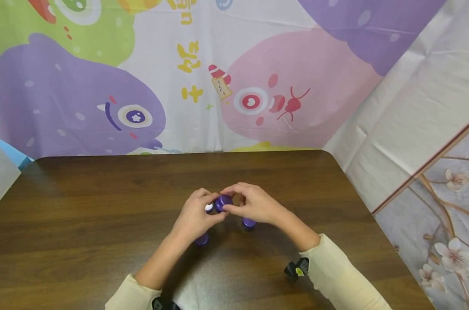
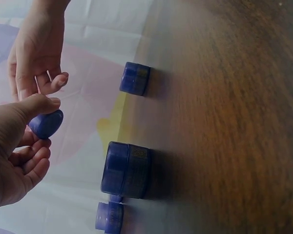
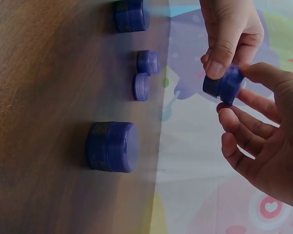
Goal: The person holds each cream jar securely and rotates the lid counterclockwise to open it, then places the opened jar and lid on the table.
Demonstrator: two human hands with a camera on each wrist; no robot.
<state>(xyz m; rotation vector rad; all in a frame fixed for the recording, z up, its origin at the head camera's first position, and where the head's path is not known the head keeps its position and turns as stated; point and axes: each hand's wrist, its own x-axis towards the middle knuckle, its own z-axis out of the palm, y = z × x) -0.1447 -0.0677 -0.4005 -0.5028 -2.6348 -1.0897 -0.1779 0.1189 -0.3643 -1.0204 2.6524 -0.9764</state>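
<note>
Between both hands, raised over the table, is a small purple jar (image 3: 213, 86) with its lid (image 3: 231, 84) on the right hand's side. My left hand (image 1: 197, 217) pinches the jar's body, the thumb flat along its side in the right wrist view. With thumb and fingertips, my right hand (image 1: 255, 203) grips the lid. In the left wrist view the left hand's fingers cover much of the jar (image 2: 47, 124). Below the hands, an open jar (image 3: 148, 62) with a white inside stands on the table, a loose purple lid (image 3: 140, 87) beside it.
Two closed purple jars stand on the brown wooden table (image 1: 83, 206): one jar (image 1: 201, 240) by the left wrist and another jar (image 1: 248, 223) under the right hand. A cartoon-printed cloth (image 1: 187, 125) hangs behind the table's far edge.
</note>
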